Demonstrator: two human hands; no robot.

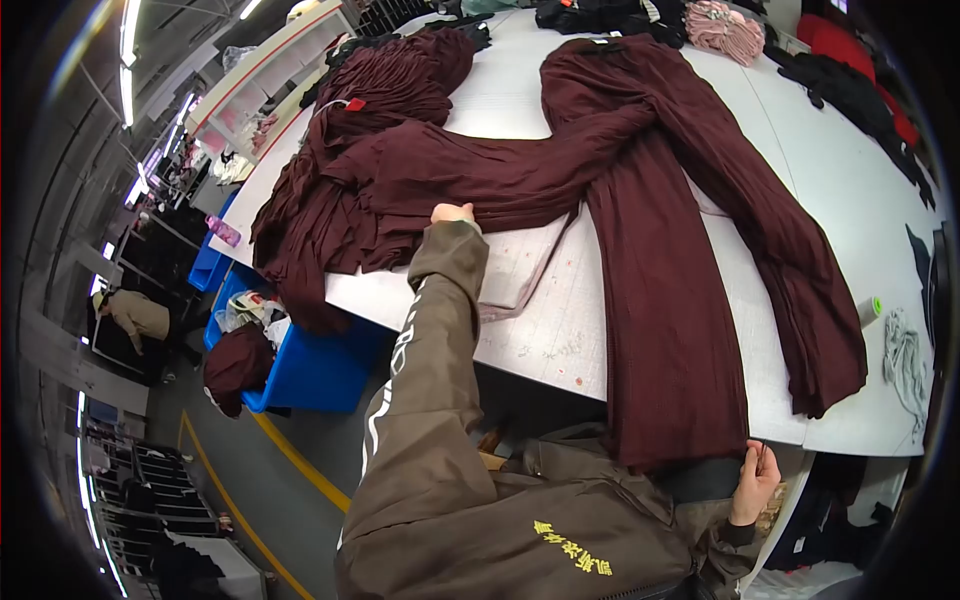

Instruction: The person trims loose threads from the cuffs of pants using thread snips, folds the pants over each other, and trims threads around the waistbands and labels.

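Maroon trousers [665,290] lie spread on the white table, one leg hanging over the near edge and the other stretched to the right. My right hand [756,485] is closed at the lower corner of the hanging leg, pinching its hem; a small dark bit shows at the fingertips, too small to name. My left hand [453,213] is a fist on the lower edge of a maroon garment [480,170] lying sideways between the trousers and a heaped maroon pile [390,85]. Exactly how much cloth it grips is hidden. A red tag [355,104] sits on the pile.
Blue bins [320,370] stand below the table's left edge, one holding maroon cloth [240,365] and plastic. Folded pink clothes [724,30] and dark garments [850,100] lie at the far side. A green-ended roll [870,310] and grey cloth [905,365] are right. Another person [135,315] bends at far left.
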